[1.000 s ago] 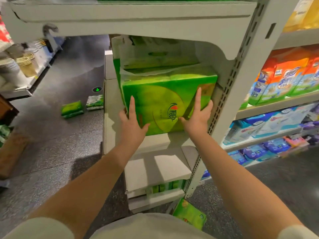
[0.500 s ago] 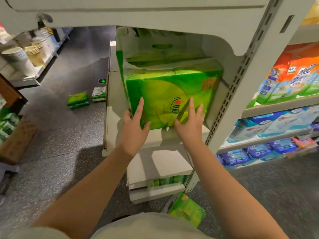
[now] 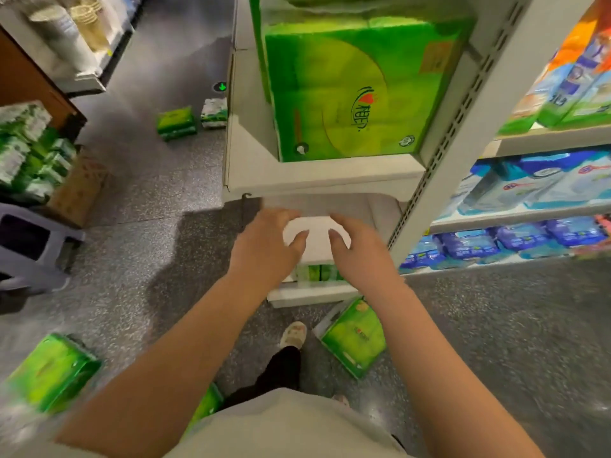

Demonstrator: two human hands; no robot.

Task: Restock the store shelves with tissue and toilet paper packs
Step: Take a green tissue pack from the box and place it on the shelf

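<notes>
A large green toilet paper pack [image 3: 347,94] stands upright on the white shelf [image 3: 324,180], with another green pack behind it. Neither hand touches it. My left hand [image 3: 264,246] and my right hand [image 3: 360,252] hang side by side below that shelf, over a lower white shelf [image 3: 317,251]. Their fingers are loosely curled downward and hold nothing. Small green packs [image 3: 314,272] show under the lower shelf between my wrists.
Green packs lie on the floor by my feet [image 3: 355,338], at the lower left [image 3: 53,371] and further up the aisle [image 3: 175,122]. A cardboard box [image 3: 76,190] and a grey stool [image 3: 29,246] stand at the left. Right-hand shelves hold blue packs [image 3: 529,186].
Both hands have let go of the green pack and dropped below its shelf. The pack stays on the shelf. My view has tilted down toward the floor.
</notes>
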